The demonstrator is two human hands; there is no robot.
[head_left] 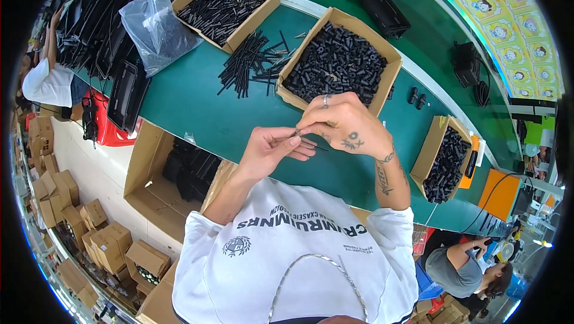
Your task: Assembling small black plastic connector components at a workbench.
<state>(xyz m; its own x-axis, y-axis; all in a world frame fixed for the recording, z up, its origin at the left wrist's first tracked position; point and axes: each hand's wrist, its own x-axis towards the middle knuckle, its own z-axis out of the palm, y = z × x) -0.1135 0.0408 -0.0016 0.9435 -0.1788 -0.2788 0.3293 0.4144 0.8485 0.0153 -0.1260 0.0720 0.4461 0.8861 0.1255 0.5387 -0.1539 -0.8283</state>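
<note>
Above the near edge of the green workbench, my two hands meet at the fingertips. My left hand (274, 149) is closed on a thin dark rod (318, 147), with a spring-like ribbed stretch showing between the fingers. My right hand (351, 125) pinches at my left fingertips; what lies in that pinch is mostly hidden. Just beyond them stands a cardboard box (390, 80) heaped with short black ribbed plastic sleeves. To its left lies a loose pile of thin black rods (244, 65), in front of another cardboard box (256, 23) full of small dark and metallic rods.
A smaller carton (422, 155) of black parts stands at the right. Black plastic trays and a clear plastic bag (156, 28) crowd the left end of the workbench (206, 111). An open carton (139, 174) sits below its near edge. Other people are at both sides.
</note>
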